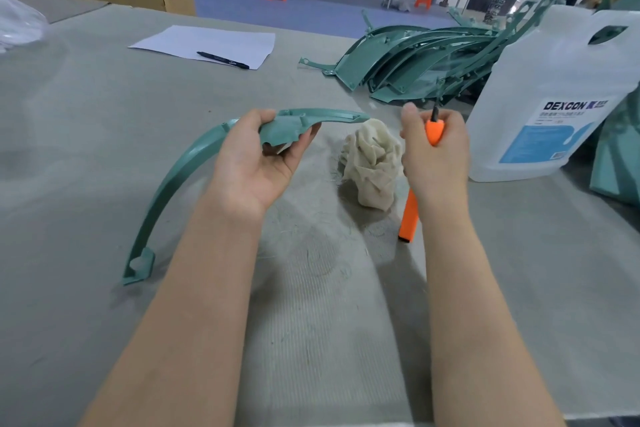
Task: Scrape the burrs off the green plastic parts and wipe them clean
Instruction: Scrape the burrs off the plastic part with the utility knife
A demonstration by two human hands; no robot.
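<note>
Head view: orange scraper [409, 215] mid-handle hidden inside right hand [437, 152].

Head view, single: looking forward and down from the wearer's head; sitting close over the worktop [104, 156]; wide-angle, taking in the workshop beyond.

We are taking the rag [372, 163] on the table [86, 149] as our landmark. Left of it, our left hand [258, 163] is holding a curved part [180, 170]. Right of it, our right hand [436, 156] is gripping a scraper [410, 215], with a jug [550, 97] further right. Behind it, stacked parts [415, 59] are lying; behind-left, a pen [223, 60] is resting on paper [204, 42].
</note>
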